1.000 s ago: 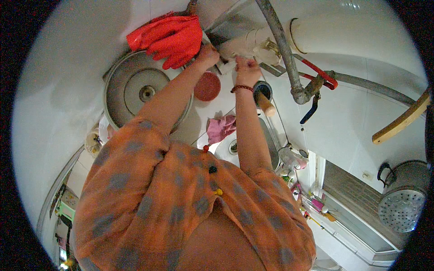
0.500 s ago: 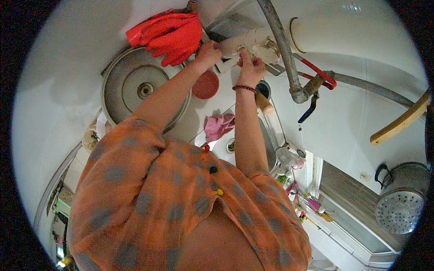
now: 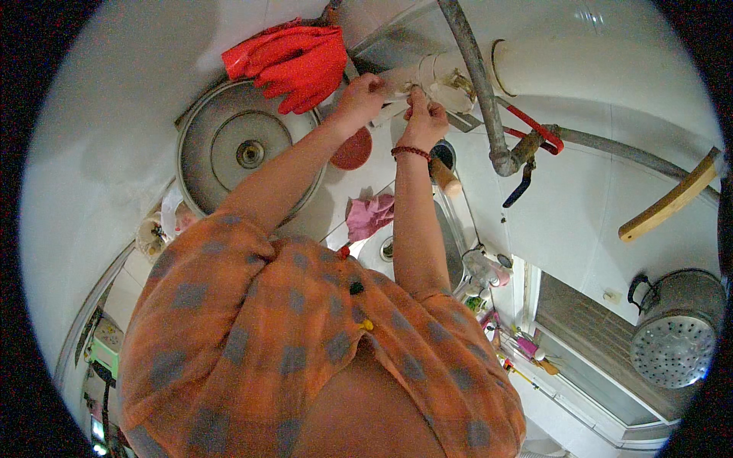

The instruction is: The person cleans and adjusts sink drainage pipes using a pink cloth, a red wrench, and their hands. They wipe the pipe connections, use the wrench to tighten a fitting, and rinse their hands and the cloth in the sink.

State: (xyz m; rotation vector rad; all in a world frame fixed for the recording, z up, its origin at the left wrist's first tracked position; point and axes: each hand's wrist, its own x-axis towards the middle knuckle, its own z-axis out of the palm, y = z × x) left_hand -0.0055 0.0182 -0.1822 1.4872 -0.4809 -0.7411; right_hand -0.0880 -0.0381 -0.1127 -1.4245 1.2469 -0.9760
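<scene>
Beside one pale pipe: one left hand curled, one right hand narrow; cannot tell holdings.

Red gloves; 1 pink cloth; 1 perforated metal pot, right.

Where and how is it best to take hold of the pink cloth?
Probably pinch the pink cloth by its bunched middle, coming from its left: it looks soft and crumpled, so its folds offer something to grip, while the right forearm borders its right side in this view.
</scene>
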